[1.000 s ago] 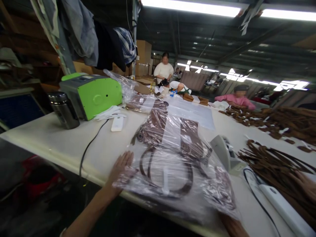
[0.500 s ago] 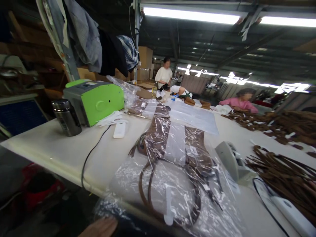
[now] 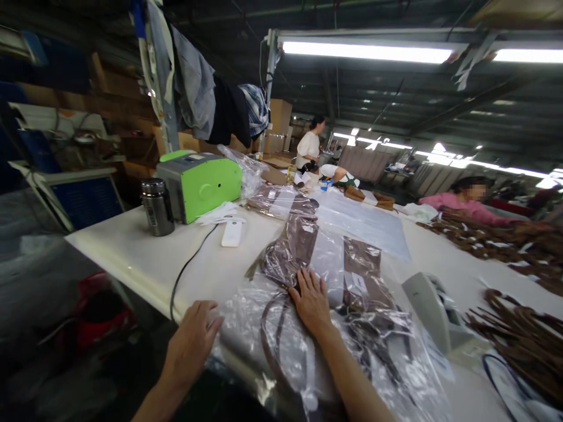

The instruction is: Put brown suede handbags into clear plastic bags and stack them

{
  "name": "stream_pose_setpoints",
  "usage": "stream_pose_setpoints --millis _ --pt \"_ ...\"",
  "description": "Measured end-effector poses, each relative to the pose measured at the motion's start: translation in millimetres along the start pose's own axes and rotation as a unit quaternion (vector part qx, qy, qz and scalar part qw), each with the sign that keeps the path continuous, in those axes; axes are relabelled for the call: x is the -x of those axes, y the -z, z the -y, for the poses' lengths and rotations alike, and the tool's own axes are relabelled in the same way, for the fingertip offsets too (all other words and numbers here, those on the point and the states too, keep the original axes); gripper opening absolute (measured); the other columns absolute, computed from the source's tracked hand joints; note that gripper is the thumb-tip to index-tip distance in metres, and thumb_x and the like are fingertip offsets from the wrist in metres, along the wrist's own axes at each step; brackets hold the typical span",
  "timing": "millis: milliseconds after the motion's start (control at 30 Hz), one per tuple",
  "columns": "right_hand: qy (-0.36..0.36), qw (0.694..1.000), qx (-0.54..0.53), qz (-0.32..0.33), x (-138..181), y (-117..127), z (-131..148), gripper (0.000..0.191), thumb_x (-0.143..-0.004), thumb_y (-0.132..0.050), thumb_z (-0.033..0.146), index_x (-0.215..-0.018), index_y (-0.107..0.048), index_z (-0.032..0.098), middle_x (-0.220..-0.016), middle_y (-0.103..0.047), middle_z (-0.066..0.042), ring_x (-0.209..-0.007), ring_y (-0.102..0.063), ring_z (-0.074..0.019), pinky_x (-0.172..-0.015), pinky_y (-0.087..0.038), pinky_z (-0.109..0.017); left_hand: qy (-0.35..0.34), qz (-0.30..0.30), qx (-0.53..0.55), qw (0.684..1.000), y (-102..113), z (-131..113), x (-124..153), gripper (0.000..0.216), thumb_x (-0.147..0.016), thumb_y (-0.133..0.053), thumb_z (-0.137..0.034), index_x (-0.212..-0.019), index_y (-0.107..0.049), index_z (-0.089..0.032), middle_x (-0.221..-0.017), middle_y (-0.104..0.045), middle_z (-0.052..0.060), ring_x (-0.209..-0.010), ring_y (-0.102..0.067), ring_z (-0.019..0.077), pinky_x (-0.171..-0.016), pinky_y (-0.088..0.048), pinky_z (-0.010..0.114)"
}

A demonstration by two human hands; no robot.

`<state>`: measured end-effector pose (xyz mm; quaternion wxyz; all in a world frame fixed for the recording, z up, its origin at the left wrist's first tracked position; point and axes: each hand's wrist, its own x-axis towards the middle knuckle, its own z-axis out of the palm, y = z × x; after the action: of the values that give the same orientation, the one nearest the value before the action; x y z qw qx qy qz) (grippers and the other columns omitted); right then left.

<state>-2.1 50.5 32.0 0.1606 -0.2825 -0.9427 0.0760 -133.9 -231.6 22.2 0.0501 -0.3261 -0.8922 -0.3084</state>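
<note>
One right hand point(image 3: 312, 302) flat on plastic-wrapped brown article point(image 3: 303, 243), fingers spread, left hand point(image 3: 191, 331) beside wrap point(image 3: 246, 310), fingers curled, pinch unclear

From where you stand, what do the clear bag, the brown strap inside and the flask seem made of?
Clear bag: thin, glossy plastic film, judging by its see-through wrinkles and sharp highlights.
Brown strap: perhaps leather or imitation leather, as it's flat and curves smoothly; the film obscures its finish.
Flask: probably metal, given its dark, shiny body.
</note>
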Motion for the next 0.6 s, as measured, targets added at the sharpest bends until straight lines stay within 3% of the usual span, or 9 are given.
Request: stream_pose_setpoints --millis 67,133,200,267,367,467,600 --pt "0.001 1.000 -0.003 0.015 3 -4 -9 0.060 -0.099 -0.042 0.050 -0.148 -0.044 0.016 -0.157 -0.037 -0.010 -0.150 -0.022 -0.0310 -0.122 -0.009 -0.056 0.089 0.055 0.010 0.994 5 8 7 0.035 -0.089 -0.043 -0.050 -0.108 -0.053 -0.024 -0.102 -0.066 0.006 -0.092 -0.066 0.0251 -0.079 -0.050 0.036" --pt "-0.012 0.999 -0.018 0.035 5 4 -8 0.061 -0.098 -0.041 0.051 -0.149 -0.042 0.017 -0.157 -0.037 -0.009 -0.150 -0.023 -0.0315 -0.122 -0.012 -0.057 0.146 0.135 0.021 0.980 5 15 14 0.035 -0.087 -0.044 -0.056 -0.100 -0.053 -0.024 -0.084 -0.066 0.002 -0.076 -0.067 0.0240 -0.070 -0.047 0.033" --pt "-0.004 0.999 -0.038 0.036 6 17 3 0.064 -0.098 -0.041 0.051 -0.152 -0.037 0.018 -0.159 -0.033 -0.009 -0.150 -0.021 -0.0309 -0.122 -0.014 -0.057 0.155 0.183 0.062 0.969 2 22 21 0.035 -0.085 -0.046 -0.058 -0.089 -0.054 -0.025 -0.070 -0.063 -0.001 -0.068 -0.066 0.0227 -0.066 -0.045 0.031" --pt "0.060 0.996 -0.060 0.030 7 24 17 0.064 -0.098 -0.043 0.051 -0.154 -0.034 0.022 -0.162 -0.028 -0.007 -0.152 -0.016 -0.0285 -0.123 -0.013 -0.054 0.143 0.204 0.148 0.957 -1 27 25 0.040 -0.081 -0.049 -0.063 -0.080 -0.055 -0.024 -0.064 -0.061 -0.001 -0.063 -0.063 0.0212 -0.064 -0.044 0.029" --pt "0.160 0.981 -0.091 0.056 11 19 32 0.054 -0.096 -0.049 0.054 -0.145 -0.048 0.031 -0.159 -0.035 -0.003 -0.151 -0.018 -0.0276 -0.123 -0.010 -0.054 0.156 0.237 0.297 0.912 7 21 23 0.053 -0.074 -0.052 -0.075 -0.068 -0.054 -0.022 -0.051 -0.050 -0.003 -0.049 -0.050 0.0169 -0.053 -0.040 0.027" --pt "0.167 0.975 -0.117 0.084 14 7 34 0.049 -0.091 -0.057 0.059 -0.133 -0.060 0.034 -0.155 -0.044 -0.003 -0.149 -0.024 -0.0295 -0.122 -0.008 -0.058 0.142 0.249 0.391 0.875 26 -16 1 0.058 -0.074 -0.055 -0.078 -0.061 -0.049 -0.021 -0.048 -0.045 -0.004 -0.047 -0.042 0.0134 -0.052 -0.039 0.026" --pt "0.140 0.973 -0.158 0.098 10 5 27 0.033 -0.089 -0.062 0.048 -0.117 -0.068 0.030 -0.150 -0.050 -0.003 -0.149 -0.026 -0.0278 -0.122 -0.008 -0.056 -0.037 0.326 0.434 0.839 31 -104 -44 0.057 -0.080 -0.055 -0.072 -0.058 -0.053 -0.019 -0.054 -0.051 -0.001 -0.055 -0.047 0.0129 -0.060 -0.041 0.025"
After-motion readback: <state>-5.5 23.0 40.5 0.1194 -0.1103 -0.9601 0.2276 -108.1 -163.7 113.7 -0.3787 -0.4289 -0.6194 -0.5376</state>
